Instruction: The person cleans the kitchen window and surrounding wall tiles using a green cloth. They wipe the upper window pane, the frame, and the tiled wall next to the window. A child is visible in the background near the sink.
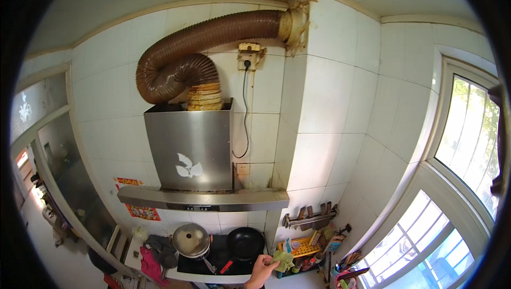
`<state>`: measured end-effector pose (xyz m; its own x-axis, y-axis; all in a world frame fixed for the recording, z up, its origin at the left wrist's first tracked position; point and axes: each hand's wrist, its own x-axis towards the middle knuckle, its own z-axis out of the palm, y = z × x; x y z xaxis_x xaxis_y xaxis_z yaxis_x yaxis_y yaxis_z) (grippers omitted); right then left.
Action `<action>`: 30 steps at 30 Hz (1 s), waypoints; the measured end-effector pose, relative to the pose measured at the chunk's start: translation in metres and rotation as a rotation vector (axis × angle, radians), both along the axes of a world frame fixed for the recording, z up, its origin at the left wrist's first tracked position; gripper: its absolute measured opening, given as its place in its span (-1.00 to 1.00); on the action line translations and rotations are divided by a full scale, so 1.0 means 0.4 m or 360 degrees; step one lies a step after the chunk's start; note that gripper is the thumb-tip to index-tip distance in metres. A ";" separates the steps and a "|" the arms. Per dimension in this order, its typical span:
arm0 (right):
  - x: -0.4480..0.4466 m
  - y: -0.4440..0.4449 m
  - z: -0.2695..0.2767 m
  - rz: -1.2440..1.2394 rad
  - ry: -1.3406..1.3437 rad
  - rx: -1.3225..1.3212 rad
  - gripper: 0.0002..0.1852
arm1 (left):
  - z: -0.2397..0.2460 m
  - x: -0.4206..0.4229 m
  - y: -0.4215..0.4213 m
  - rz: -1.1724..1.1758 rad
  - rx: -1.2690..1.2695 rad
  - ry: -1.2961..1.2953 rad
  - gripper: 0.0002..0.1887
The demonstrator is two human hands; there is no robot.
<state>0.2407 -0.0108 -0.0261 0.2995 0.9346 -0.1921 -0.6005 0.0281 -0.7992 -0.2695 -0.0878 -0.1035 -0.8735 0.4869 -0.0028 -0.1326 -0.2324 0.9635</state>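
Observation:
My left hand (261, 272) reaches in from the bottom edge, its fingers pinching a crumpled pale-green cloth (282, 261). The cloth hangs at the right of the cooktop, in front of the seasoning rack. Just behind and left of the hand, a black frying pan (245, 243) with a red handle sits on the black cooktop (217, 263). Further left, a pot with a glass lid (191, 240) stands on the same cooktop, a long handle pointing towards me. My right hand is out of view.
A steel range hood (189, 149) with a brown duct (215, 31) hangs above the cooktop. Several knives fill a wall rack (311, 220). Bottles stand beside a yellow basket (305, 247). Pink cloth (149, 265) lies at the left. A barred window (463, 129) is at right.

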 end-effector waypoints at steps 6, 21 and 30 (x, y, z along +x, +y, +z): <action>0.055 -0.015 -0.021 0.0114 0.0216 0.0102 -0.81 | -0.033 0.004 0.051 -0.0119 -0.0004 -0.0059 -0.60; 0.166 -0.018 -0.195 -0.0172 0.0144 -0.0084 -0.82 | -0.053 0.005 0.105 -0.0170 -0.0127 -0.0018 -0.61; 0.120 -0.070 -0.113 -0.0245 0.0157 -0.0158 -0.91 | -0.067 0.012 0.118 -0.0300 0.0080 0.0041 -0.69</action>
<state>0.2885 -0.0386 -0.0711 0.4127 0.8541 -0.3164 -0.6706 0.0499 -0.7401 -0.2647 -0.0405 -0.1305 -0.7664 0.6406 0.0468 -0.1540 -0.2539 0.9549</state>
